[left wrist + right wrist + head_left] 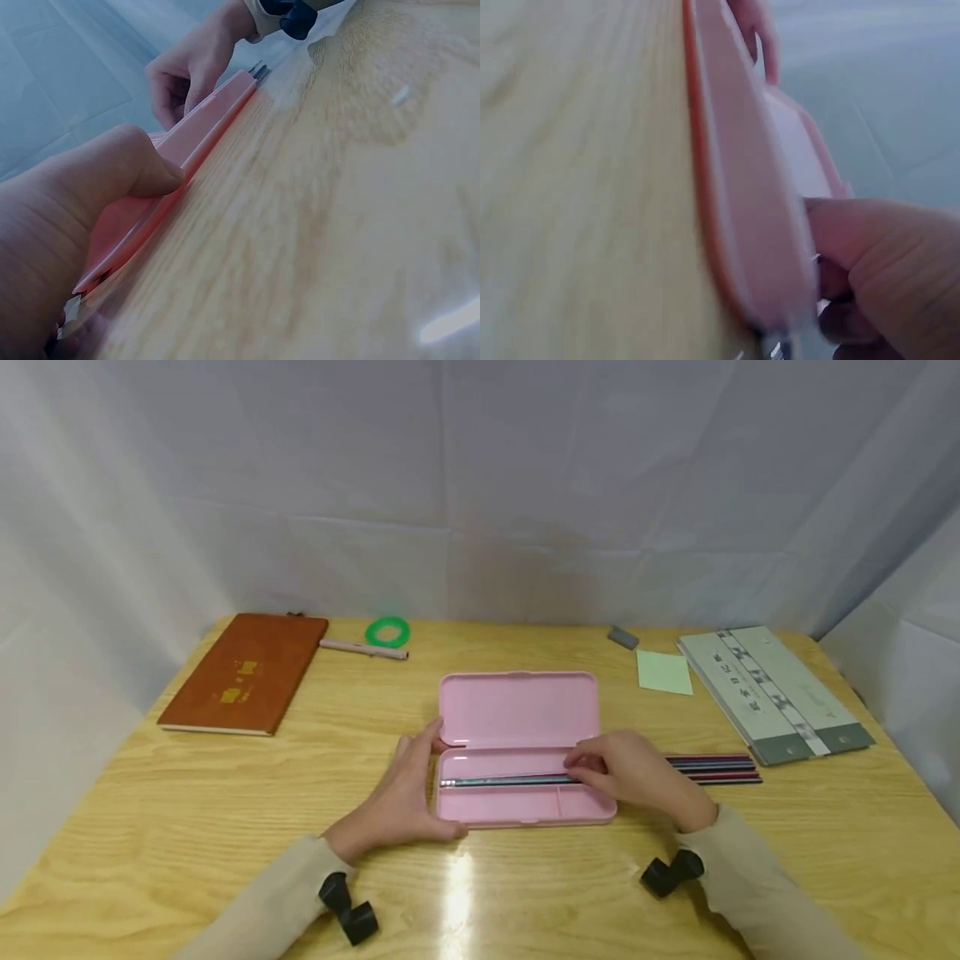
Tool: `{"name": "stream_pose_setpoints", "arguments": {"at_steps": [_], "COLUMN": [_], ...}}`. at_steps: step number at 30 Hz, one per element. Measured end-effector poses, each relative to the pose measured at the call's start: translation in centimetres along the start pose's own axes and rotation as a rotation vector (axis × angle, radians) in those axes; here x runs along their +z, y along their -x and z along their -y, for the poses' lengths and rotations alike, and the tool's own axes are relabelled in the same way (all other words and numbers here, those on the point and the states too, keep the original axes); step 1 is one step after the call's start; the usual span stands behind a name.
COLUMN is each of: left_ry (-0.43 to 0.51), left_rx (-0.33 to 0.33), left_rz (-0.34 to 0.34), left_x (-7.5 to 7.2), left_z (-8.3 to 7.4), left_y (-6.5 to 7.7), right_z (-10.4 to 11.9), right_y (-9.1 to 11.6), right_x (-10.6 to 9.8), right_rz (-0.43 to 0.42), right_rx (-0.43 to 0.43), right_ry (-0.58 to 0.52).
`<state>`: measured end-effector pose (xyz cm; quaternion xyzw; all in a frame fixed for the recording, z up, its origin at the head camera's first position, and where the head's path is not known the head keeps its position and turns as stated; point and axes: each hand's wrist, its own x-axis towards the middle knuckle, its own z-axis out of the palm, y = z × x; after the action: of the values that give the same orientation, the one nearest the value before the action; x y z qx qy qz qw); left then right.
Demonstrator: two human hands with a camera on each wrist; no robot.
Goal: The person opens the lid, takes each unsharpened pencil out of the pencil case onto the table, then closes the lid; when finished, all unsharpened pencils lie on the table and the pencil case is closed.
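Observation:
A pink pencil case (pixel 498 806) lies on the table with its lid (pixel 517 710) folded back. My left hand (pixel 405 793) spans the case's left end and holds it, thumb at the front corner and fingers by the hinge. In the left wrist view that thumb (pixel 142 169) presses on the front wall. Thin dark pencils (pixel 502 782) lie lengthwise inside the case, their pale ends toward the left. Over the right part of the case, my right hand (pixel 633 772) pinches these pencils with curled fingertips; their right ends are hidden beneath it. More pencils (pixel 720 767) lie on the table right of the case.
A brown notebook (pixel 247 677), a pen (pixel 363 649) and a green tape ring (pixel 387 632) lie at the back left. Toward the back right are a grey eraser (pixel 622 637), pale green sticky notes (pixel 664 672) and a grey-green notebook (pixel 772 693). A white curtain hangs behind.

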<state>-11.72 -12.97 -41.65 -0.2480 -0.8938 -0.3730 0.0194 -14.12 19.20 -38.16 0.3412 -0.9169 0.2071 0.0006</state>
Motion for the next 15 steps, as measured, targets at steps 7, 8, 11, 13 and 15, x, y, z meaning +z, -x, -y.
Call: {"name": "stream_pose_setpoints", "arguments": {"at_steps": [7,8,11,13,15], "left_ry": [-0.002,-0.004,-0.008,-0.007,-0.006], "left_rx": [0.003,0.003,0.001,-0.005,-0.011], "left_rz": [0.010,0.012,0.015,0.013,0.012], "left_x": [0.0,0.0,0.1,0.0,0.0], "left_z": [-0.2,-0.2,-0.1,-0.1,-0.1], "left_y": [-0.2,-0.2,-0.2,-0.1,-0.1], "right_z": [1.5,1.7,1.9,1.8,1.7], "right_y": [-1.1,-1.2,-1.6,-1.9,-2.1], "right_x": [-0.4,-0.5,-0.7,-0.7,-0.7], "right_rz": [0.113,0.133,0.186,0.211,0.221], "right_rx": [0.027,0.026,0.028,0.035,0.042], "right_ry": [0.087,0.100,0.098,0.061,0.021]}}
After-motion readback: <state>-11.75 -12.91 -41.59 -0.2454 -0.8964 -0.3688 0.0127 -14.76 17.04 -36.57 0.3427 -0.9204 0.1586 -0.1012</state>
